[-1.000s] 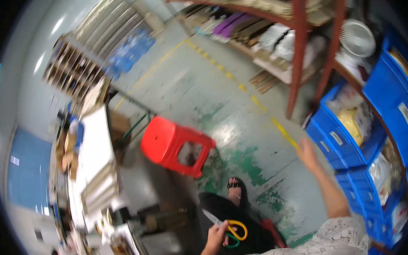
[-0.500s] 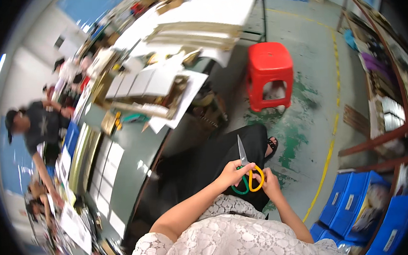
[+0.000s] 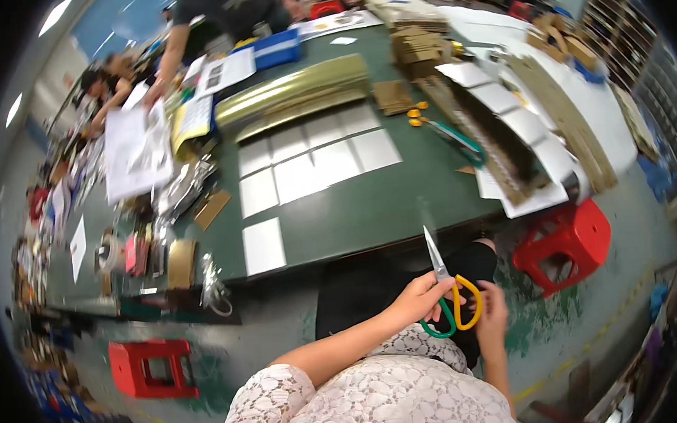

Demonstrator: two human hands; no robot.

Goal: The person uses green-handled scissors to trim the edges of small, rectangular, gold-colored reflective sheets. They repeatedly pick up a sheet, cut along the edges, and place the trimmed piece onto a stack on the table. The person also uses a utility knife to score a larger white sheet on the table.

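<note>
A pair of scissors (image 3: 437,261) with one green and one yellow handle loop is in my left hand (image 3: 421,298). The fingers close around it near the pivot, and the blades point up and away from me, toward the table's near edge. Close beside the yellow loop is my right hand (image 3: 493,314), slightly blurred. Its fingers look bent, and whether they touch the loop cannot be made out. Both hands are above my lap, short of the green table (image 3: 331,220). On that table, pale shiny square sheets (image 3: 299,177) lie in rows, with one separate sheet (image 3: 264,245) nearer me.
A gold foil roll (image 3: 294,94) lies behind the sheets. To its right are a yellow-and-green-handled tool (image 3: 454,138) and a long cardboard tray (image 3: 497,140). Red stools stand at right (image 3: 565,248) and left (image 3: 153,368). Across the table, a person (image 3: 225,9) reaches over papers.
My view has swung left, bringing the green table in front of me. Both hands and the scissors now sit a little farther right in the picture. My left hand keeps its hold.
</note>
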